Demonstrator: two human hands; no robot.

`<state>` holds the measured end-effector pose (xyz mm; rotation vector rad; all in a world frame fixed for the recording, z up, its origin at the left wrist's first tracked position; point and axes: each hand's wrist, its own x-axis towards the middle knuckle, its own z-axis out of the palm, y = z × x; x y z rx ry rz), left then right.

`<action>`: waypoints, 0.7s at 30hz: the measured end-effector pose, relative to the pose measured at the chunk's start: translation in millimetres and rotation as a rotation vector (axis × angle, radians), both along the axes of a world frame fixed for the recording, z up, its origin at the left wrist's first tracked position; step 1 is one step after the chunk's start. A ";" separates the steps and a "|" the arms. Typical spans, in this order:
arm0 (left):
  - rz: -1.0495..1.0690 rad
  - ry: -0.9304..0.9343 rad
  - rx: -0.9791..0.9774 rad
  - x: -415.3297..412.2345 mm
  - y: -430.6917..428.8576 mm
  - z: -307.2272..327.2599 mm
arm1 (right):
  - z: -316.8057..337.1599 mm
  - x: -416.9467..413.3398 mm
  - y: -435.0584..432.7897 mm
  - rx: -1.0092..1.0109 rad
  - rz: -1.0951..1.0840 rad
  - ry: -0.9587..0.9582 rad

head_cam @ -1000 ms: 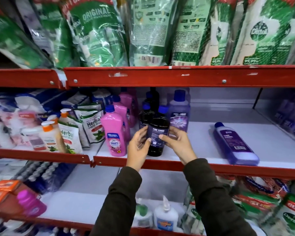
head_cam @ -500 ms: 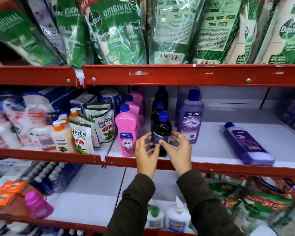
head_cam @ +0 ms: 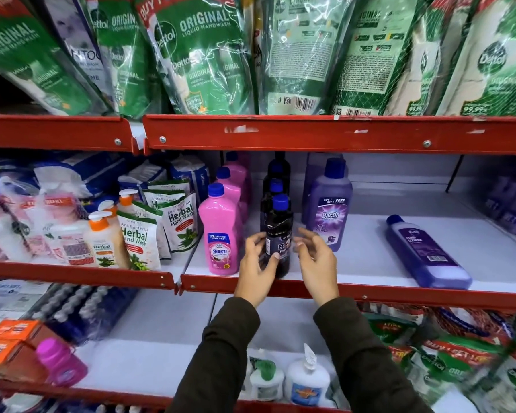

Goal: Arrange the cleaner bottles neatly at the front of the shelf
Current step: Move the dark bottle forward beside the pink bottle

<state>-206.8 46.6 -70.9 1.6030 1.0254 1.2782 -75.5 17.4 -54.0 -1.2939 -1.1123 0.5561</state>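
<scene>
Store shelving seen from a head-worn camera; the middle shelf is white with a red front lip. A dark floor cleaner bottle with a blue cap stands upright at the front edge of this shelf, at the head of a row of like dark bottles running back toward 12 o'clock. The left hand lies at 9 o'clock of this bottle, its fingers curled loosely and its thumb across the lower label; whether the thumb presses the bottle cannot be told, but the grip is apart, not clamped. The right hand lies at 3 o'clock of the bottle, fingers spread and clear of it, grip likewise apart. At 9 o'clock of the dark bottle, just beside it, stands a pink Shakti cleaner bottle, fronting its own row of pink bottles. At 3 o'clock stands a purple Bactin floor cleaner bottle, set slightly back from the front edge. Well apart at 3 o'clock, a purple floor cleaner bottle lies on its side, cap toward the back of the shelf. Herbal hand wash pouches and pump bottles fill the neighbouring bay at 9 o'clock. Green Dettol handwash refill pouches line the upper shelf at 12 o'clock.
</scene>
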 end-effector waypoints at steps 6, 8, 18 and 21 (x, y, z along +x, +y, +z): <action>-0.018 0.052 -0.018 -5.9 6.5 3.6 | 0.4 9.8 11.0 -0.074 0.218 -0.010; 0.047 0.052 -0.008 -5.6 5.4 2.9 | -3.4 9.9 8.6 -0.053 0.186 0.021; 0.174 0.018 0.012 3.4 -4.1 5.7 | -6.2 -1.5 4.1 -0.027 0.121 0.024; 0.217 0.005 0.038 10.0 -12.2 5.0 | -4.7 3.0 1.3 -0.015 0.122 0.010</action>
